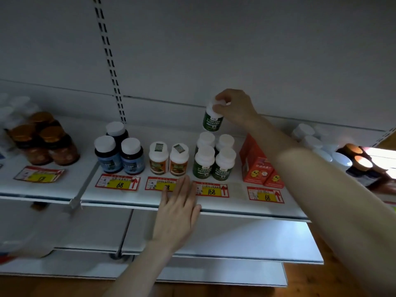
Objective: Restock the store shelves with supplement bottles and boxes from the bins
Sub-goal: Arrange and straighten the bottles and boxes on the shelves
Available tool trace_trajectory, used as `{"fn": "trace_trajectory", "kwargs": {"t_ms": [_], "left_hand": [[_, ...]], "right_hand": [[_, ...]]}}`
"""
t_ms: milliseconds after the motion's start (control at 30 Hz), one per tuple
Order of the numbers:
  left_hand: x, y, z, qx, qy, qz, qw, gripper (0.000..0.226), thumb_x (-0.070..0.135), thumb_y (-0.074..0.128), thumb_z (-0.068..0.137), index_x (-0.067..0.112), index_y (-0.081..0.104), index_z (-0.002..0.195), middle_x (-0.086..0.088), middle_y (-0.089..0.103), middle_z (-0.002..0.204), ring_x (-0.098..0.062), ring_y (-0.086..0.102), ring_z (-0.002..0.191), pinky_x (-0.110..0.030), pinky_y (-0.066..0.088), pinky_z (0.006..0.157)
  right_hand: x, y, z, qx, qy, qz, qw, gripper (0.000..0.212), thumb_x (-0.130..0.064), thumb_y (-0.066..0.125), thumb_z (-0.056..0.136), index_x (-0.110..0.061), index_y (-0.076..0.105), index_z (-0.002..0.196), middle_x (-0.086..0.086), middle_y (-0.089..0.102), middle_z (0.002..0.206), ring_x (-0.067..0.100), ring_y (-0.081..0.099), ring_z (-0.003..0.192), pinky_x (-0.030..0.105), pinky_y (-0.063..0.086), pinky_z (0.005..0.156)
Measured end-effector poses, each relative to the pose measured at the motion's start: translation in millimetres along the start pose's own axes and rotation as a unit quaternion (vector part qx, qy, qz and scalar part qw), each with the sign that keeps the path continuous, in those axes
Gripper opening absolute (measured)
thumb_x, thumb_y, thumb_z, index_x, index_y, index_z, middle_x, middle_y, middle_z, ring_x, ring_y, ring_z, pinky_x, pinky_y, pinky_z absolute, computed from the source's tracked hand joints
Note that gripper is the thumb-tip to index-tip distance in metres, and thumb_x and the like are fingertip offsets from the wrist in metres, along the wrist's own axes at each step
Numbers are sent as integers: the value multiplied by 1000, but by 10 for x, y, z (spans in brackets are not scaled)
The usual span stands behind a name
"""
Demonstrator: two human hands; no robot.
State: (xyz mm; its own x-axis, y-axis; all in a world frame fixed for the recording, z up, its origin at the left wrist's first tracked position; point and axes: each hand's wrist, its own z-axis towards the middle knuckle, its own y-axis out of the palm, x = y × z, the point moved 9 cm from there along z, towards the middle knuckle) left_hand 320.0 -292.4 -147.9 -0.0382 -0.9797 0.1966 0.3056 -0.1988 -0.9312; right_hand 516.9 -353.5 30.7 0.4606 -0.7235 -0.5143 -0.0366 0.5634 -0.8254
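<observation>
A green-labelled bottle (212, 121) is held just above a group of four like bottles (214, 159) standing on the shelf (235, 209). Its long axis is kept nearly upright, with the white cap at the top leaning slightly toward 1 o'clock, the base toward 7 o'clock and the label turned to the camera. Whether its base touches the rear left cap below cannot be told. The cap is pinched from above by the curled fingers and thumb of the right hand (234, 107), whose forearm is stretched in from 4 o'clock. The left hand (179, 211) is laid flat on the shelf's front edge, fingers straight and pointed toward 12 o'clock, partly over a price tag (160, 183); nothing is held in it. Two orange-labelled bottles (169, 159) are seen at 9 o'clock of the group, red boxes (259, 168) at 3 o'clock.
</observation>
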Motion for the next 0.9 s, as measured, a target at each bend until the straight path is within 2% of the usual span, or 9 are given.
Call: {"fn": "trace_trajectory", "kwargs": {"t_ms": [133,233,433,533,633,733,833,900], "left_hand": [[-8,51,-23,-10,1,11,1000,50,39,22,96,10,34,135,-12,47,140,-24,38,131,-46,21,106],[-16,59,-26,-26,-6,12,1000,53,40,14,98,10,37,135,-12,46,140,-24,38,133,-45,15,109],[-12,55,-18,-33,-11,11,999,56,40,14,98,9,46,133,-11,48,139,-22,34,132,-45,16,108],[-17,37,-17,-24,-13,12,1000,55,40,13,99,10,43,133,-11,48,138,-21,31,132,-44,15,108],[-18,30,-9,-19,-14,19,1000,53,40,12,99,11,36,135,-10,48,139,-21,30,133,-44,15,109],[-17,22,-2,-10,-15,24,1000,52,40,12,98,11,35,135,-11,48,139,-22,30,133,-44,16,108],[-9,14,2,-8,-10,35,999,52,40,12,98,11,36,133,-12,49,138,-23,34,131,-45,20,107],[-10,-10,5,-3,-9,41,999,52,40,13,99,10,39,132,-12,51,136,-22,35,130,-46,22,108]], "right_hand": [[109,277,6,-62,34,8,997,34,-15,61,85,-8,59,118,8,57,127,21,51,117,17,35,84],[140,405,1,-84,40,9,996,32,-14,62,84,-7,61,115,9,57,125,22,52,115,16,33,80],[172,602,16,-122,49,-6,991,35,-14,63,83,-8,59,117,10,55,125,22,52,112,19,35,79],[201,667,21,-137,57,-13,989,32,-12,61,83,-9,59,115,9,55,124,20,52,106,20,34,78],[190,674,28,-145,58,-23,987,33,-11,60,83,-7,58,115,9,55,126,22,51,114,23,37,82],[148,670,7,-160,54,-47,984,36,-10,57,85,0,55,119,15,53,128,26,50,116,28,41,89],[119,651,-28,-151,56,-53,986,42,-11,54,87,12,50,122,29,49,130,36,50,117,40,41,95],[61,617,-34,-117,38,-45,991,42,-15,53,89,11,51,122,25,51,130,35,50,117,37,41,95]]}}
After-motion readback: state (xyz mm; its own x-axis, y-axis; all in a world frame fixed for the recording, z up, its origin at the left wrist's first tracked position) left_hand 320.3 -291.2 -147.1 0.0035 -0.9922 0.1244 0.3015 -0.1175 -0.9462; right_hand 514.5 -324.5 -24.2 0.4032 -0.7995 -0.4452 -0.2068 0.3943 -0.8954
